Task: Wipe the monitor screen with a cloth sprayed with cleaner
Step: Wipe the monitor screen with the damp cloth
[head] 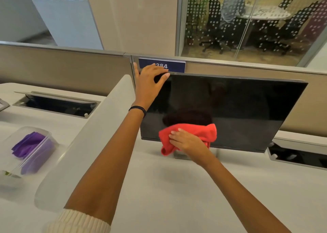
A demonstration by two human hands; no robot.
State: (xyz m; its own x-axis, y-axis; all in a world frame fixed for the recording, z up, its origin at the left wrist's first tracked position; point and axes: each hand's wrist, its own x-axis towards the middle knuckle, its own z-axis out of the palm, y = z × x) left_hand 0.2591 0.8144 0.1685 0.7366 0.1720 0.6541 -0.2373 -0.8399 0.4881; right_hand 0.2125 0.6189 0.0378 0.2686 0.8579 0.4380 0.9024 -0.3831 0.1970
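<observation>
A black monitor (238, 109) with a dark screen stands on the white desk, tilted back. My left hand (148, 84) grips its top left corner, thumb in front and fingers over the top edge. My right hand (187, 141) presses a bunched red cloth (194, 132) against the lower left part of the screen, fingers lying fairly flat on the cloth. The cloth's lower end hangs below the monitor's bottom edge. No spray bottle is in view.
A frosted divider panel (88, 144) curves along the desk to my left. Beyond it a clear plastic container (40, 153) holds purple cloth. Open cable trays (56, 103) (300, 155) sit in the desk. A beige partition (247, 70) with a blue number plate (175, 65) stands behind the monitor.
</observation>
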